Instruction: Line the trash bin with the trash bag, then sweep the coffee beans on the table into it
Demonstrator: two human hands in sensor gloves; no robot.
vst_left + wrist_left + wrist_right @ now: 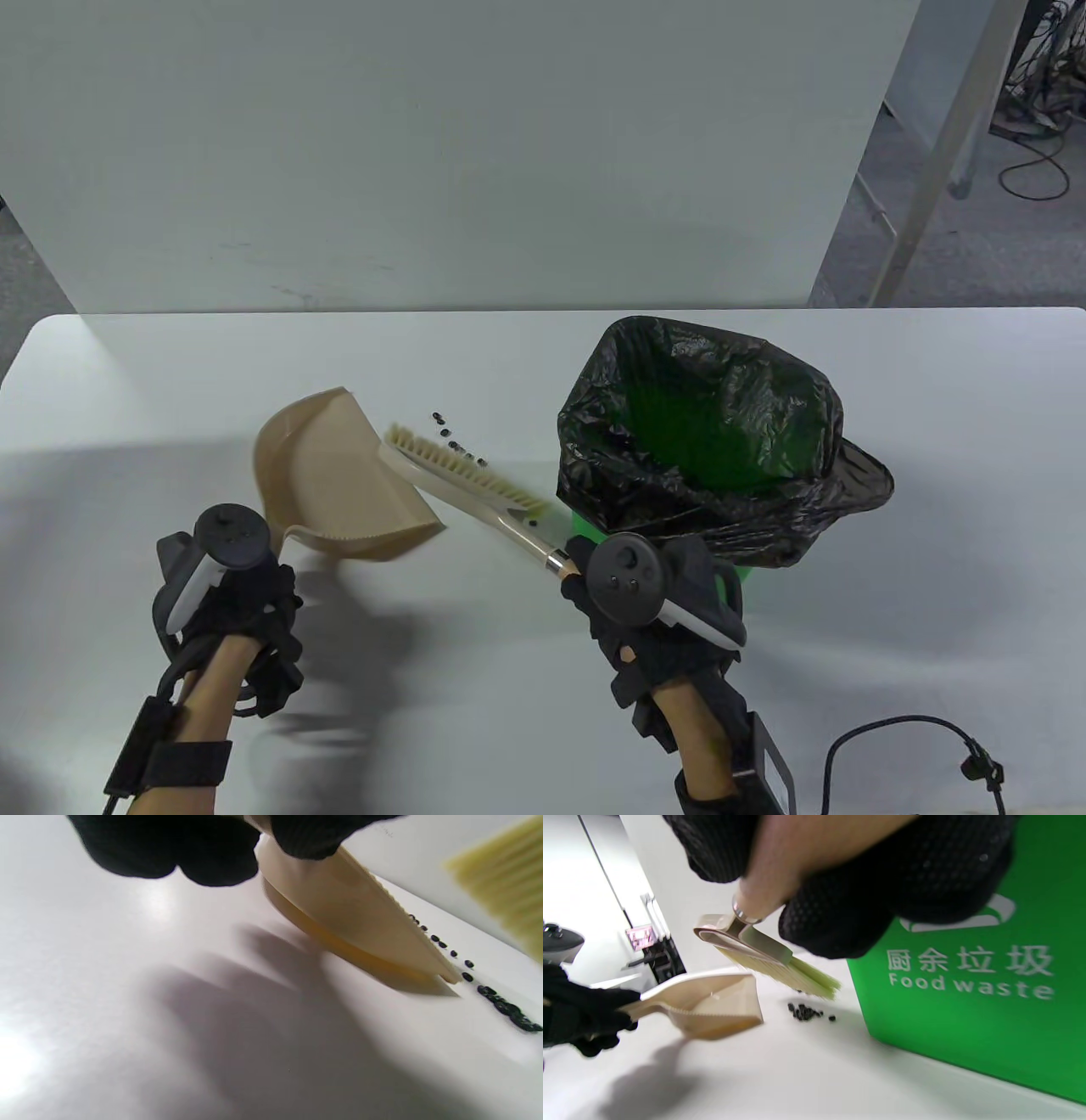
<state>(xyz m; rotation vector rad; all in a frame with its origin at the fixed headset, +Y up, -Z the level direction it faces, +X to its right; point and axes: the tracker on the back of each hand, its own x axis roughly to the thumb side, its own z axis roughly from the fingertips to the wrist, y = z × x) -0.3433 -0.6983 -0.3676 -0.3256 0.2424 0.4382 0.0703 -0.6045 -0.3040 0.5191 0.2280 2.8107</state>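
Looks like a lab or office workspace, staged for recording. White table [127, 407] backed by a plain white partition panel [458, 153]. Grey carpeted floor [1001, 255] beyond, a metal table leg [925, 170], loose cables [1031, 161] heaped on the floor. A black cable [882, 730] trails across the tabletop.

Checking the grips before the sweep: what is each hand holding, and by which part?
The left hand holds the dustpan by its handle. The right hand holds the brush by the end of its handle.
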